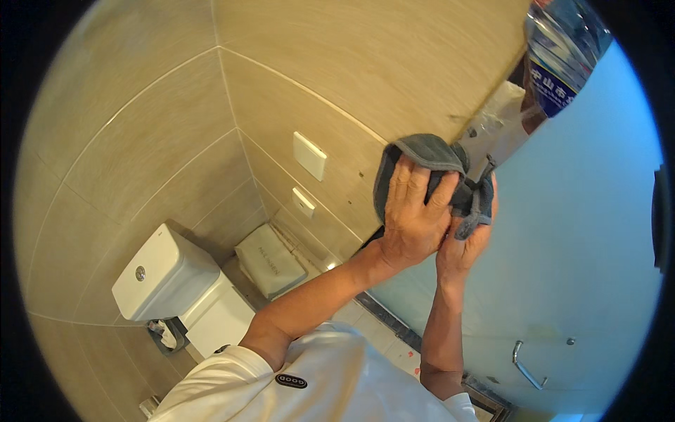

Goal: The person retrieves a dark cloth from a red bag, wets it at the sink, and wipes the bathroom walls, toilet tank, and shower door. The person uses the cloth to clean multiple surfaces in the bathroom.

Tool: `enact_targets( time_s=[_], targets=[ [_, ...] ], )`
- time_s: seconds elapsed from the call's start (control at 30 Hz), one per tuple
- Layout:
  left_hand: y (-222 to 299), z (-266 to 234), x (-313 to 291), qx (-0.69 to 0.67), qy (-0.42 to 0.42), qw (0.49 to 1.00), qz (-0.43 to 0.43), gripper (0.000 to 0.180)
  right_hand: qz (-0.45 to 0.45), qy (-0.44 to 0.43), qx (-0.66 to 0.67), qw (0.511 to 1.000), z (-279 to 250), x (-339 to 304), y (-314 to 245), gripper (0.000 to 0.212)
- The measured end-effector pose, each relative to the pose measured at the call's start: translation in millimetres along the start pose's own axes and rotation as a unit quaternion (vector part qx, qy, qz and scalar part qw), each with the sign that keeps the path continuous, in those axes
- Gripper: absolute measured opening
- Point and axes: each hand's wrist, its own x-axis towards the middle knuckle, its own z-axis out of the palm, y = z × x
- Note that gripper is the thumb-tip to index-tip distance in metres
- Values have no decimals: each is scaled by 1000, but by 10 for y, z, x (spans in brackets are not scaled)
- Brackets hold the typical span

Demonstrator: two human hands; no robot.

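A dark grey cloth [427,148], bunched and folded with a lighter edge and a loop hanging down, is held between my two hands near the tiled wall. My left hand [411,225] lies over its near side, fingers pressing into the fabric. My right hand [466,246] grips the cloth from the right, its fingers partly hidden behind the folds. Just beyond the cloth, clear plastic wrapping [496,123] sits by the wall, and a clear plastic package with a blue label [552,84] is above it at the upper right.
At the left stands a white toilet [179,271], with a small bin [165,337] beside it. A pale bag [271,260] rests in the corner. Two white wall plates, a larger one [310,156] and a smaller one [303,202], are on the wall. At right is a frosted glass panel [562,246] with a metal handle [526,366].
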Motion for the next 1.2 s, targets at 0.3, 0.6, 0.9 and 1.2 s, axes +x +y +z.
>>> enact_targets(
  time_s=[0.3, 0.6, 0.9, 1.2],
  targets=[
    [-2, -12, -739, 64, -78, 994, -49, 46, 58, -38, -49, 996, -52, -571, 434, 47],
    [61, -59, -749, 62, -106, 988, -93, 56, 104, -74, 6, 992, -138, -572, 345, 47],
    [29, 40, 1, 33, -37, 998, 39, 51, -122, 8, 19, 992, -75, 166, 16, 52],
    [-329, -109, -1072, -91, -142, 962, -215, 41, 30, -25, -55, 998, 45, -754, 504, 49]
  ],
)
